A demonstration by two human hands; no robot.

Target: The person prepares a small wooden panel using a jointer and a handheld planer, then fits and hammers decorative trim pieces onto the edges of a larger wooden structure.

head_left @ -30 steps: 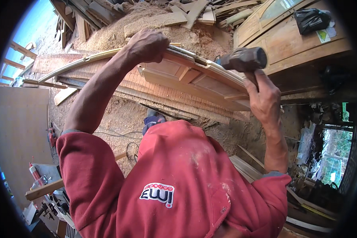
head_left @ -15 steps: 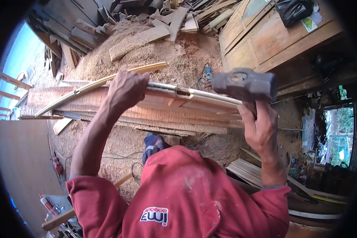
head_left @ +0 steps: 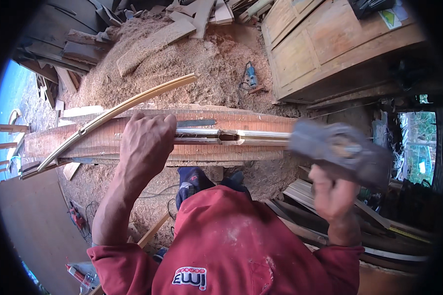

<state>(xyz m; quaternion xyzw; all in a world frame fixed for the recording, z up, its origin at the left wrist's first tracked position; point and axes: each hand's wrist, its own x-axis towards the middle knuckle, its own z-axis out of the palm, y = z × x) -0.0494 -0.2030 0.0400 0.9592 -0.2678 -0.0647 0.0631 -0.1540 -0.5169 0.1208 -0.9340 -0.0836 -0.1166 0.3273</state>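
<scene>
My left hand is closed round the upper edge of a wooden panel, a framed piece seen almost edge-on, with a notch along that edge. Beside my knuckles a dark flat metal strip shows; whether my fingers touch it I cannot tell. On the right, my right hand grips a heavy hammer by its handle. The hammer's head is blurred and overlaps the panel's right end in the picture. A thin curved wooden strip lies on the slatted workbench, left of my left hand.
Beyond the bench, wood shavings cover the floor, with a blue power tool among them. A wooden cabinet stands far right. Stacked boards lie near right; a red power tool sits near left.
The hammer and my right hand have moved right and nearer to me. The panel has turned from showing part of its face to nearly edge-on, with my left hand still on it.
</scene>
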